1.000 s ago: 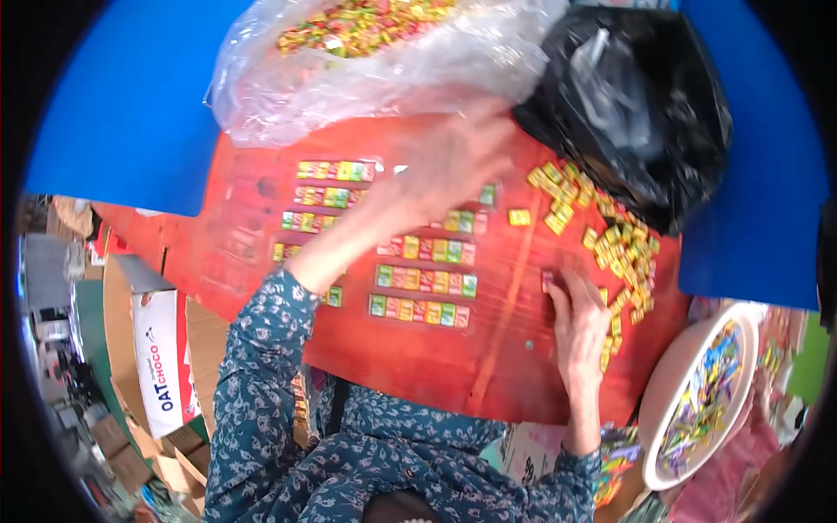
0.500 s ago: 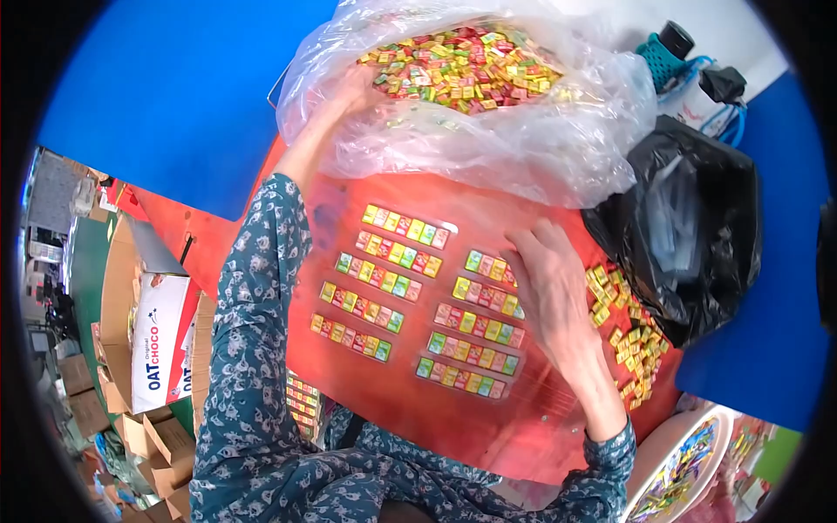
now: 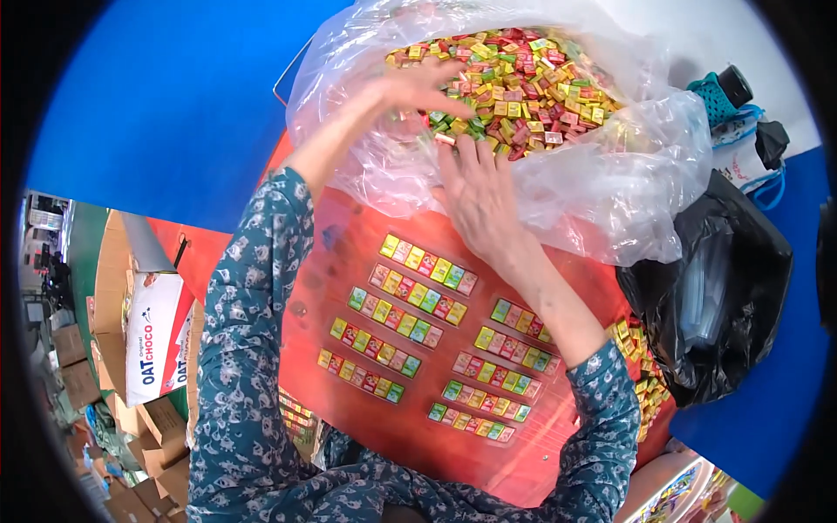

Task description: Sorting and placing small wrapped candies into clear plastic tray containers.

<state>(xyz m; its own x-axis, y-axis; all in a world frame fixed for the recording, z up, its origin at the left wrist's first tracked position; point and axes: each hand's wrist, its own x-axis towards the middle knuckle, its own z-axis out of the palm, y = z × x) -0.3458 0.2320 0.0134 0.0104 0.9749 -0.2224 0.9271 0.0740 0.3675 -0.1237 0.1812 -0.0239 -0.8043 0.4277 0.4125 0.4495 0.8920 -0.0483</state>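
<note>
A large clear plastic bag [image 3: 602,196] lies open at the far side of the red table, full of small wrapped sweets [image 3: 523,96] in yellow, red, pink and green. Over the left part of this heap my left hand [image 3: 418,89] reaches with fingers spread, holding nothing that I can see. My right hand [image 3: 479,200] rests at the bag's near lip, fingers stretched out and tips at the sweets' edge; one pale sweet lies by its fingertips. Nearer me, two columns of clear narrow trays [image 3: 370,376] hold rows of mixed sweets; my right forearm passes above the right column.
A pile of yellow sweets [image 3: 641,349] sits at the table's right, beside a black plastic bag [image 3: 741,305] with clear packaging inside. A tub [image 3: 671,488] of coloured wrappers stands at lower right. Cardboard boxes [image 3: 157,349] are at the left. A dark-capped bottle in a teal holder [image 3: 719,96] stands far right.
My right hand has moved from above the right column of trays up and left to the bag's lip. My left hand has shifted right, further over the sweets, its fingers now spread.
</note>
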